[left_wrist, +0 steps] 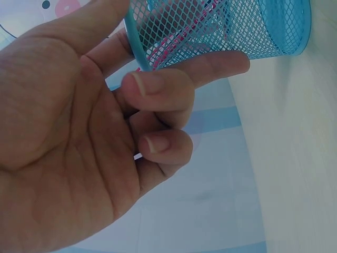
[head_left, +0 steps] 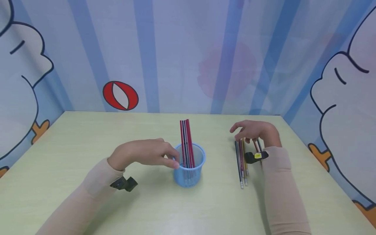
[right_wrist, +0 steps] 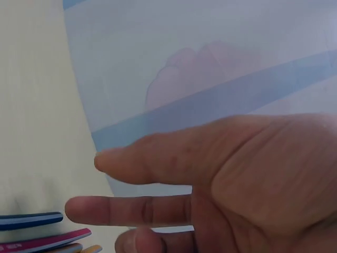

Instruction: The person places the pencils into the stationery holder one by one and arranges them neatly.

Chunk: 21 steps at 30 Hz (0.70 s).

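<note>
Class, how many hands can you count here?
2: the left hand holding the blue cup, and the right hand over the pencils on the table. No others show.

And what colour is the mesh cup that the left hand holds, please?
The mesh cup is light blue; it shows best in the left wrist view.

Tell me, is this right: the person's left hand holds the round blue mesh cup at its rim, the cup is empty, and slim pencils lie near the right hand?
Not quite: the round blue mesh cup isn't empty. The head view shows slim red and dark-striped pencils standing in it. The rest is right.
</note>
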Available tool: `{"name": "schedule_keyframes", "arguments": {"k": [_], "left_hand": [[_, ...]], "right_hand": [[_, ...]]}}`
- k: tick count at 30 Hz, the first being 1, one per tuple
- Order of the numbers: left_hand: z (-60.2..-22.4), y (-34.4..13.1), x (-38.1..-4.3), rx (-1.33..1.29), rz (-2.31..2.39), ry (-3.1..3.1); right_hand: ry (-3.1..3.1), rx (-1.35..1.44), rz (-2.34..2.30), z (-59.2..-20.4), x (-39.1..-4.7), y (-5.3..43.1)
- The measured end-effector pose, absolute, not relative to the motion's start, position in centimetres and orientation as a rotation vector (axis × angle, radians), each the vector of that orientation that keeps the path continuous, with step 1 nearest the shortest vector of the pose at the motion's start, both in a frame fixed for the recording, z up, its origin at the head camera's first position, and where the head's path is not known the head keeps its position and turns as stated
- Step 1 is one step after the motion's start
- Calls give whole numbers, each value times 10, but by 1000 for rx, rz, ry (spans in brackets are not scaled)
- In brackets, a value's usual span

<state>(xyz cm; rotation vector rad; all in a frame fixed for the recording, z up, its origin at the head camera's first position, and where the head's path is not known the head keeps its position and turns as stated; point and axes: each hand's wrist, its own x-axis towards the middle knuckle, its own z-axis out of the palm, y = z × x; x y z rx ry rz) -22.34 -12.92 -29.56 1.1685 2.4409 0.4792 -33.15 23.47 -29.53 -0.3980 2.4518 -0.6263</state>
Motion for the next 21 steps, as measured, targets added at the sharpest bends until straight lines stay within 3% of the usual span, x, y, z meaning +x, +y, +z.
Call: {"name": "schedule_keyframes", "arguments": {"k": [12, 21], "left_hand": [[-296, -130, -224, 1162, 474, 2442], [-296, -129, -223, 1183, 488, 2434]], "right_hand": [[2518, -245, -500, -320, -338, 221], [2604, -286, -430, -329, -338, 200]]}}
